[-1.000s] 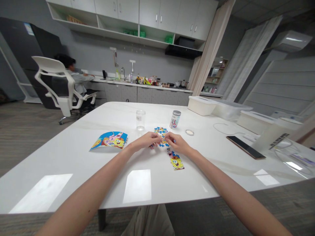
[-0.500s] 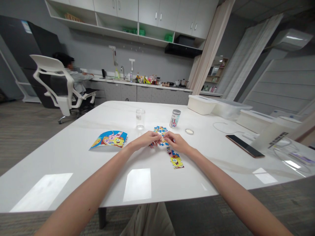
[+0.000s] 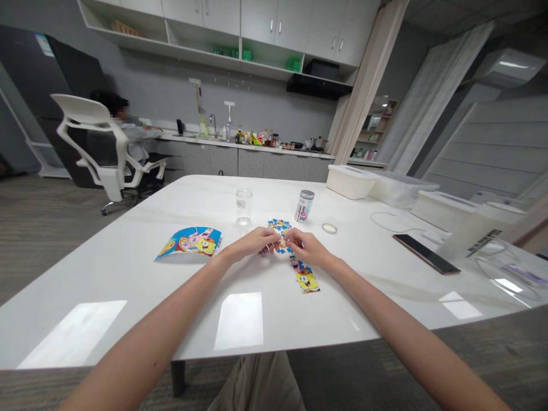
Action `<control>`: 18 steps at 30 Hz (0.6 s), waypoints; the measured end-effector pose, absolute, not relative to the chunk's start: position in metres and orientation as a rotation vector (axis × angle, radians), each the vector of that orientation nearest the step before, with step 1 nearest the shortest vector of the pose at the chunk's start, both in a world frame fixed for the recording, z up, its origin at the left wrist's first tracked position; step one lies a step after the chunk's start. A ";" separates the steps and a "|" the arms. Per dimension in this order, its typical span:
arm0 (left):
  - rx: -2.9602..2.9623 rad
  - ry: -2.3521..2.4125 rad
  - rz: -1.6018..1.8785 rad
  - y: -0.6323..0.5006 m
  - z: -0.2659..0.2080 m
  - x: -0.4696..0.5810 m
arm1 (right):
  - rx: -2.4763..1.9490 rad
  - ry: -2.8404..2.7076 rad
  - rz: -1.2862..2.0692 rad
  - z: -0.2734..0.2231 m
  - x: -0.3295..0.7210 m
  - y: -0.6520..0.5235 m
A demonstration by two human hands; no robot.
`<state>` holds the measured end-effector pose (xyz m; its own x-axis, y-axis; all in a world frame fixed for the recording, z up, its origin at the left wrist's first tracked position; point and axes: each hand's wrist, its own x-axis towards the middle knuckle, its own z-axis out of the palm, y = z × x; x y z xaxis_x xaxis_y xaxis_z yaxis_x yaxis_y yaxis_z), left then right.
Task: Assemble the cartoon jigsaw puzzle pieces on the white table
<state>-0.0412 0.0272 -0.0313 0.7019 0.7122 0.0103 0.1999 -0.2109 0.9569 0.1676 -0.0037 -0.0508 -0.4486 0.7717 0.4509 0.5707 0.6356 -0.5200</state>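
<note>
My left hand (image 3: 262, 241) and my right hand (image 3: 303, 245) meet, fingertips nearly touching, over the near part of a loose pile of jigsaw puzzle pieces (image 3: 279, 224). The fingers of both are curled into a pinch; whatever lies between them is too small to make out. Just below my right hand is a joined strip of puzzle (image 3: 307, 279) showing a yellow cartoon face. Left of my left hand lies a curved picture sheet (image 3: 190, 242) with pink and yellow cartoon figures on blue. My fingers hide some of the pieces.
Behind the pile stand a clear jar (image 3: 244, 208) and a printed can (image 3: 303, 206); a round lid (image 3: 329, 228) lies beside them. To the right are a black tablet-like slab (image 3: 426, 254), cables and white storage boxes (image 3: 351, 182). A person sits in a white chair (image 3: 92, 137) at far left.
Hardly anything differs. My fingers have shifted slightly over the pieces, while the puzzle strip, sheet, jar and can stay in place.
</note>
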 end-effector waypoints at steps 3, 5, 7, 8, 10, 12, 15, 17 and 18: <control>1.725 0.750 0.564 0.027 -0.032 -0.041 | -1.053 -2.174 0.370 -0.049 0.166 -0.004; 1.711 0.758 0.579 0.028 -0.033 -0.042 | -1.056 -2.163 0.370 -0.048 0.166 -0.005; 1.722 0.751 0.584 0.029 -0.034 -0.042 | -1.054 -2.153 0.384 -0.046 0.165 -0.005; 1.734 0.744 0.581 0.030 -0.035 -0.042 | -1.052 -2.150 0.392 -0.046 0.165 -0.006; 1.758 0.726 0.568 0.032 -0.037 -0.042 | -1.053 -2.153 0.407 -0.045 0.165 -0.006; 1.773 0.708 0.564 0.034 -0.038 -0.043 | -1.059 -2.157 0.415 -0.046 0.165 -0.007; 1.774 0.701 0.578 0.034 -0.037 -0.042 | -1.059 -2.150 0.434 -0.047 0.165 -0.007; 1.766 0.708 0.584 0.032 -0.036 -0.041 | -1.047 -2.140 0.451 -0.048 0.166 -0.007; 1.761 0.714 0.584 0.032 -0.035 -0.041 | -1.040 -2.139 0.454 -0.049 0.166 -0.006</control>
<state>-0.0409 0.0317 -0.0348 0.6976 0.7155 0.0370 0.1788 -0.2239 0.9581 0.1657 -0.0062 -0.0488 -0.4286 0.7882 0.4415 0.5407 0.6153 -0.5736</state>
